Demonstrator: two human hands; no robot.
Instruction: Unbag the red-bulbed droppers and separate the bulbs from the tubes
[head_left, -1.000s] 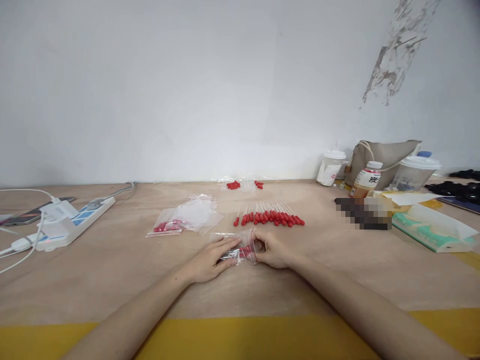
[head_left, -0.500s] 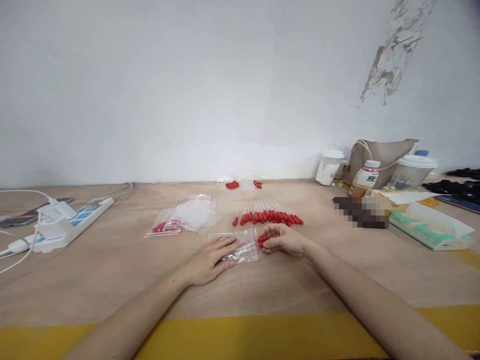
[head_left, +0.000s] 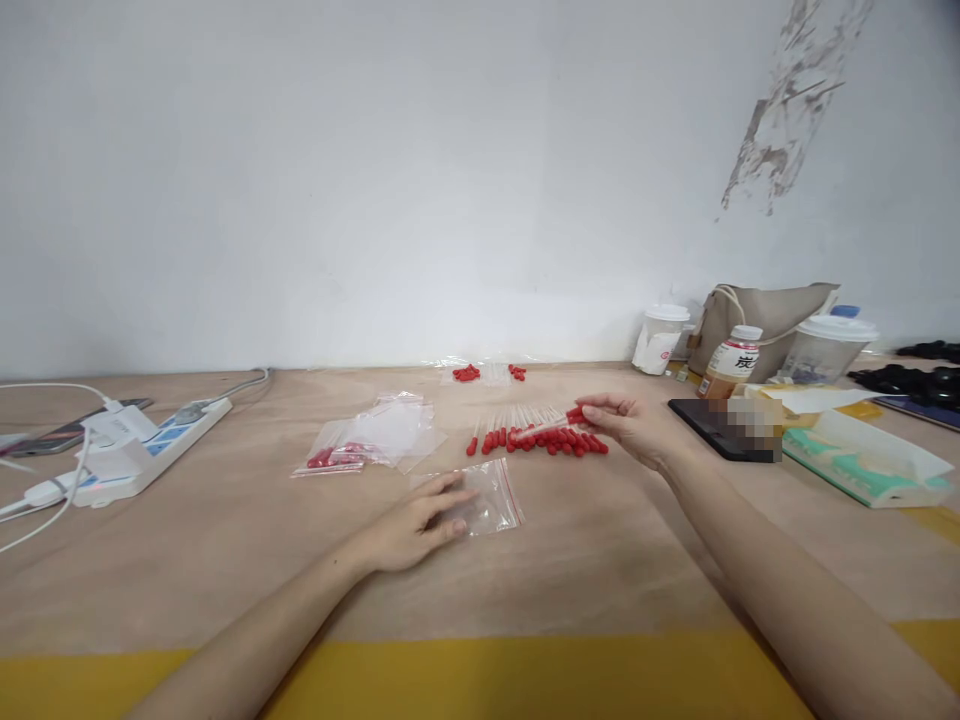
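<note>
Now that the red-headed sticks (head_left: 575,414) are out of the clear zip bag (head_left: 493,502), they extend over the row of loose sticks (head_left: 559,438), shafts pointing left; the bag lies flat with no sticks showing inside, so emptying this one looks done. The right hand (head_left: 630,430) closes thumb and fingertips around the red ends, with little gap left between them. The left hand (head_left: 414,522) spreads its slightly bent fingers loosely over the bag's left end, visibly gripping nothing; whether they press on the film or just hover, I cannot tell
</note>
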